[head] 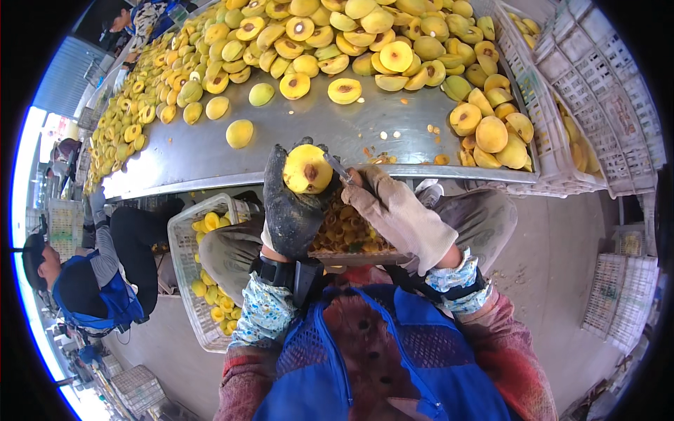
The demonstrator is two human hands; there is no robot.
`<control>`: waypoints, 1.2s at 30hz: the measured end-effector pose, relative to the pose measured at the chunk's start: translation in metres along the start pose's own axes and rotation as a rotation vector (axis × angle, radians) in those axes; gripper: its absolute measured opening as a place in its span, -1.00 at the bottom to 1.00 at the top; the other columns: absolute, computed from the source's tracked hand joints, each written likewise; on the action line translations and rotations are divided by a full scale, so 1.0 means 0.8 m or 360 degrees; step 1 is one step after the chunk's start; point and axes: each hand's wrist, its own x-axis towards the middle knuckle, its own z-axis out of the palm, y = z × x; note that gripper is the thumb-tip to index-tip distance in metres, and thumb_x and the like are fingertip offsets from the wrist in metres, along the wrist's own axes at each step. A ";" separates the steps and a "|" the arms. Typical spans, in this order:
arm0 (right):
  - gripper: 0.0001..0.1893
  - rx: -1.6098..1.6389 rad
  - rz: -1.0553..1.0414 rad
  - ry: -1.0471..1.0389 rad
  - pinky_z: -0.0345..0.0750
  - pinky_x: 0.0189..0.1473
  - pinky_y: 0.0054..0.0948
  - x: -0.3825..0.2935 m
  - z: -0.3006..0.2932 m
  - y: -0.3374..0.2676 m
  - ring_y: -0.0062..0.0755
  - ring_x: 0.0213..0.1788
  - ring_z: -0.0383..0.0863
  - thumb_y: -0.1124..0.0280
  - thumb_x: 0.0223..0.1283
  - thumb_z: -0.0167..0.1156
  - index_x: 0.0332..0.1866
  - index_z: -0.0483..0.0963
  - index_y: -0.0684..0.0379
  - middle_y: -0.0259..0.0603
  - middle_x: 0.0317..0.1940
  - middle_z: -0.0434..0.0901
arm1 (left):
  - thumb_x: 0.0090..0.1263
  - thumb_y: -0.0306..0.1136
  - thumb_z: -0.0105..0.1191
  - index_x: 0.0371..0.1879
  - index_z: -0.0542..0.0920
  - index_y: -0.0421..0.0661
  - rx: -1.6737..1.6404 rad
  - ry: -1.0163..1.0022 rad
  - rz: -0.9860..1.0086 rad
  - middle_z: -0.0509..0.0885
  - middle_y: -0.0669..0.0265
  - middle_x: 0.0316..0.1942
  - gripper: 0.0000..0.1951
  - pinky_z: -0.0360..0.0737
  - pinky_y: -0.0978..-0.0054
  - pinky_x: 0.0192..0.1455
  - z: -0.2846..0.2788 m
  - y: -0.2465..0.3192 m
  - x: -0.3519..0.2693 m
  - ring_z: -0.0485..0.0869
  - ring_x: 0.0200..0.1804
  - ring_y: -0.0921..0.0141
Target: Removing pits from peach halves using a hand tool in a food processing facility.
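My left hand (295, 210), in a dark, dirty work glove, holds a halved yellow peach (304, 171) with its cut face and brown centre turned up. My right hand (397, 210), in a pale cloth glove, grips a small metal pitting tool (337, 167) whose tip is at the peach half's right edge. Past both hands lies a steel table (326, 126), bearing a large heap of halved peaches (368, 31) and a smaller pile (492, 134) at its right corner. Scraps and pit pieces (382, 158) lie near the table's front edge.
A white plastic crate (184, 294) with yellow peach halves stands by my left leg. Below my hands is a container of brownish scraps (350, 231). White crates (595, 89) stand at the table's right. One co-worker (89, 284) sits at left; another (142, 21) is at the far left.
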 end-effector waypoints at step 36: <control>-0.65 -0.0047 0.0217 -0.0165 0.59 -0.09 -0.11 -0.022 0.026 0.002 0.20 -0.16 0.68 0.23 0.32 0.27 0.01 0.51 0.30 0.20 -0.27 0.66 | 0.25 -0.62 0.24 0.31 0.42 -0.25 -0.0798 0.0502 -0.0447 0.68 0.14 0.01 -0.41 0.59 0.35 0.22 0.034 0.013 -0.033 0.65 0.12 0.33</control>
